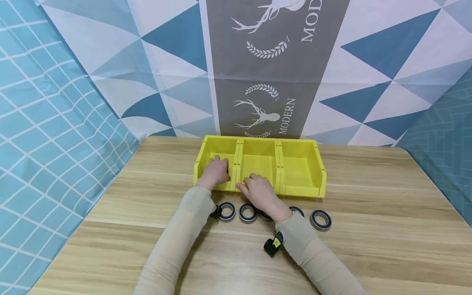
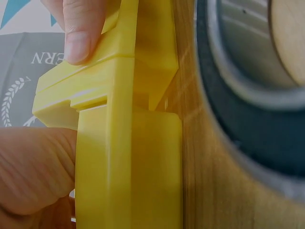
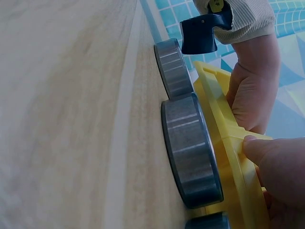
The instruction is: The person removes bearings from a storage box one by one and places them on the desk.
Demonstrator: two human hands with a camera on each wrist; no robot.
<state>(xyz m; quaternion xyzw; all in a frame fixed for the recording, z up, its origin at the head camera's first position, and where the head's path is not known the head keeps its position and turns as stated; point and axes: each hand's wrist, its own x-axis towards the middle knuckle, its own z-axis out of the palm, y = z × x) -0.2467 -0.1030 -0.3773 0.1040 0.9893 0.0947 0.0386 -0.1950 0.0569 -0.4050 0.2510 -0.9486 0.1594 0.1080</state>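
Observation:
My left hand [image 1: 215, 171] reaches down into the left compartment of the yellow bin set [image 1: 259, 188]. A dark sliver shows beside its fingers; I cannot tell what they hold. In the left wrist view the bin's front wall hides the fingertips of the left hand [image 2: 33, 176]. My right hand [image 1: 259, 192] is at the front of the middle compartment and grips the bin there. Its thumb [image 3: 255, 148] lies on the rim near the divider, with fingers curled inside the wall. Black-and-silver ball bearings [image 1: 248, 213] lie in a row before the bins, one large in the left wrist view.
The right compartment [image 1: 300, 172] of the bins stands beyond my right hand. Another bearing [image 1: 321, 220] lies at the row's right end, and my right forearm partly covers others. A patterned cloth [image 1: 177, 82] hangs behind the wooden table [image 1: 228, 262]. Small black cameras [image 1: 273, 245] ride on my wrists.

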